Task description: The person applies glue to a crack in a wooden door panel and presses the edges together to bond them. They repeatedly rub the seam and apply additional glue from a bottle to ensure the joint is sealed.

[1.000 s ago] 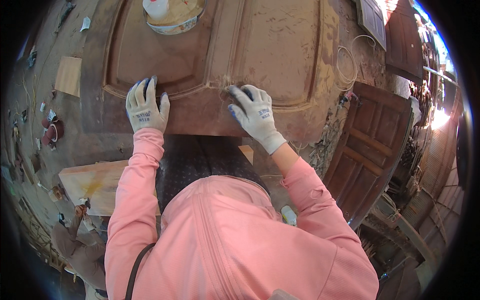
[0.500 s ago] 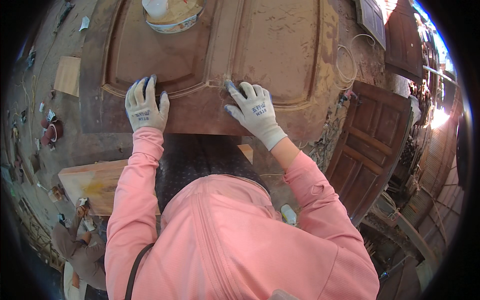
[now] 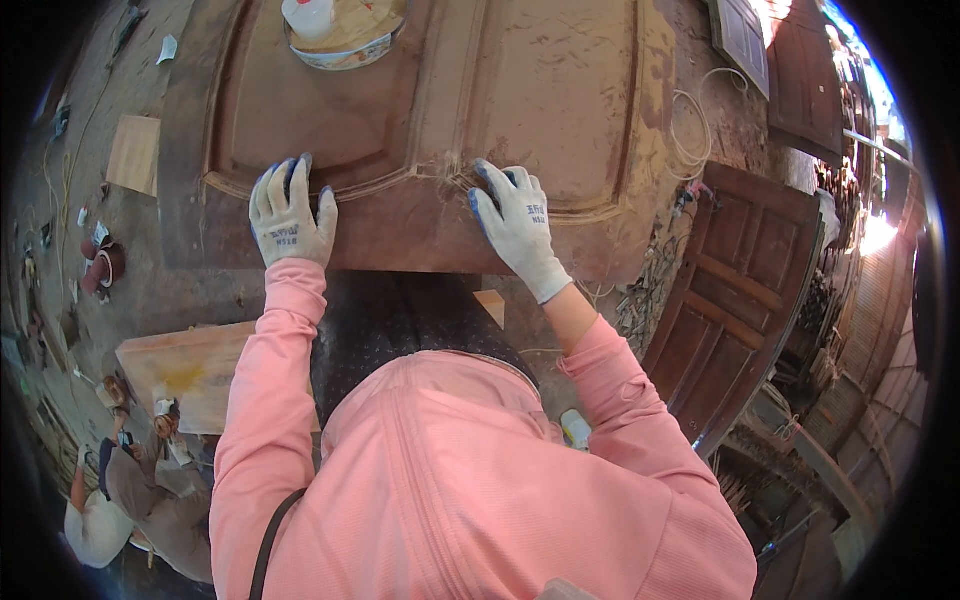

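The white-gloved right hand [image 3: 517, 222], its grip unclear, has shifted rightward on the brown panelled wooden door [image 3: 550, 110], moving the work along; the white-gloved left hand [image 3: 291, 215] stays loosely spread.

Wooden door panel [image 3: 545, 110] — matt, dusty, scuffed; cloth gloves [image 3: 292, 218], matt; jacket [image 3: 500, 480] — finely textured, matt cloth

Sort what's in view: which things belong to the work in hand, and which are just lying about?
Part of the work:
Brown panelled door, under the left hand and right hand
Round bowl resting on it, probably

Apparently lying about:
Pale board, far left
White scrap, upper left
Dark reddish door, right
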Tool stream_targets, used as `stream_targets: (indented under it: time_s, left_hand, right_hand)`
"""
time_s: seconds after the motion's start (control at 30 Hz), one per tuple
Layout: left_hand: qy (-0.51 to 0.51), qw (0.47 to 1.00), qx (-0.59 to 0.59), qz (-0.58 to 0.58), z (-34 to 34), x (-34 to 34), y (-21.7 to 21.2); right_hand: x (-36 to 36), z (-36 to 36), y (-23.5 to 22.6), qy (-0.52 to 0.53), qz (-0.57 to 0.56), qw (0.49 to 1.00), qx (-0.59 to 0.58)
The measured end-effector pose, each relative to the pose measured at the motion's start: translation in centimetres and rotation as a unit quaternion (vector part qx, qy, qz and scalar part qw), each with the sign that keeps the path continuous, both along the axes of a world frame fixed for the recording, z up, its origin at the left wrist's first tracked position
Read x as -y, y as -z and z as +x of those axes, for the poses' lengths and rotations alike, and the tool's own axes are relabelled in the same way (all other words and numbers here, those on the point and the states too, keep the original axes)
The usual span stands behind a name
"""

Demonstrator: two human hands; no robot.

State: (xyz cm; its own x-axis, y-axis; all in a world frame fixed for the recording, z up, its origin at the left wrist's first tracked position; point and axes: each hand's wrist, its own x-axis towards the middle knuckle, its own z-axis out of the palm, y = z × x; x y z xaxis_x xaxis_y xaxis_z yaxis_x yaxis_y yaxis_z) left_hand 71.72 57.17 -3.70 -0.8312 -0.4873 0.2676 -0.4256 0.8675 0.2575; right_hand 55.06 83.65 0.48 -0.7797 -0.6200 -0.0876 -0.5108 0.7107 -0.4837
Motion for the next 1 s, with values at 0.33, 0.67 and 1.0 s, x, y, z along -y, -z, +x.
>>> stream_targets:
  time_s: [0.33,0.67,1.0]
  left_hand:
    - [0.002,1.000,0.005,-0.002,0.0,-0.1,0.0]
    - [0.006,1.000,0.010,-0.012,0.0,0.2,0.2]
    - [0.007,1.000,0.014,-0.013,-0.1,0.0,0.0]
  right_hand:
    - [2.1,0.4,1.4,0.058,-0.029,0.996,0.066]
    - [3.1,0.7,0.6,0.067,0.026,0.997,0.025]
    - [1.8,-0.4,1.2,0.020,0.027,0.999,0.023]
